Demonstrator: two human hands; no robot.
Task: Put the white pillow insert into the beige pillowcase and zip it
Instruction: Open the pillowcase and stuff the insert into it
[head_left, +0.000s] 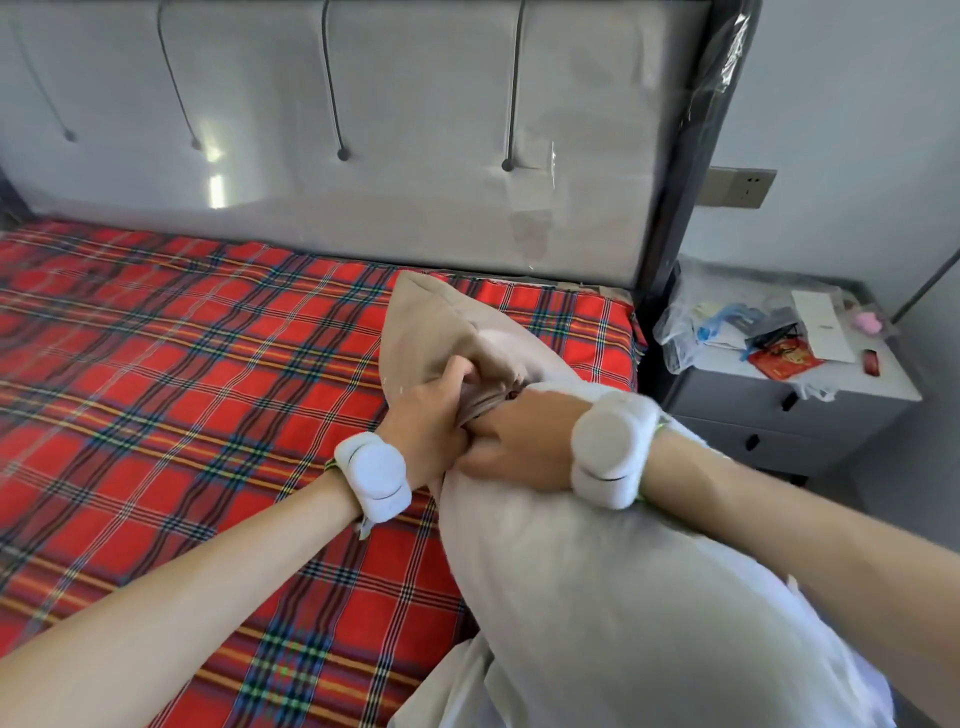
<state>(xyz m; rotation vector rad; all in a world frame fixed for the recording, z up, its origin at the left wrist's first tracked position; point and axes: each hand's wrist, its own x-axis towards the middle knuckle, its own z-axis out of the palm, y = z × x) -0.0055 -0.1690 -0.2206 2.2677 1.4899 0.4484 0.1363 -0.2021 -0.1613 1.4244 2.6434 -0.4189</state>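
The white pillow insert (613, 597) lies across my lap at the lower right, its far end pushed into the beige pillowcase (431, 327), which stands up crumpled over the bed's right side. My left hand (431, 415) grips the bunched edge of the pillowcase at its opening. My right hand (519, 441) presses on the insert's end right beside it, fingers curled into the fabric where insert and case meet. Both wrists wear white bands. The zip is hidden in the folds.
A red plaid bedsheet (182, 374) covers the bed to the left. A padded grey headboard (363, 156) wrapped in plastic rises behind. A grey nightstand (800, 410) at the right holds bags, papers and small items. A wall socket (743, 187) sits above it.
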